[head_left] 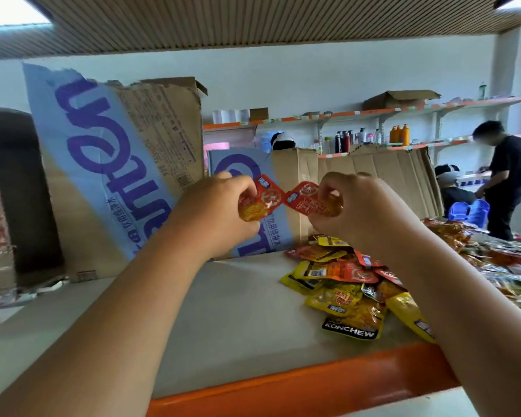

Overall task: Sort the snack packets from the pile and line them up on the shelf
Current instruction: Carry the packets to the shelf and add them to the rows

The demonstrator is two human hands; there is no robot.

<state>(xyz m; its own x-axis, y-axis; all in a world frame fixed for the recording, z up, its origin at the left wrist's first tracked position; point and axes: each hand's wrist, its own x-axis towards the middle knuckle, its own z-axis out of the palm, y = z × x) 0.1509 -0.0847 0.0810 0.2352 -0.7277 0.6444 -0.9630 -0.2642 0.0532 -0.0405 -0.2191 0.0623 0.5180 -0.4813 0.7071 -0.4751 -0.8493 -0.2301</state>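
Packets, two red: left grip (pixel 220 212) pinches first packet (pixel 266 197), right grip (pixel 361 206) second packet (pixel 307 197); one pile (pixel 343 291).

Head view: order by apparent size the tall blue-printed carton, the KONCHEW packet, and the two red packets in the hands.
1. The blue-printed carton, by far the largest.
2. The KONCHEW packet, though it lies nearer the camera, so unsure.
3. The left-hand red packet and right-hand red packet: alike, both partly covered.

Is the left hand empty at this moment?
No, the left hand grips a red snack packet, while the right hand holds a second red packet.
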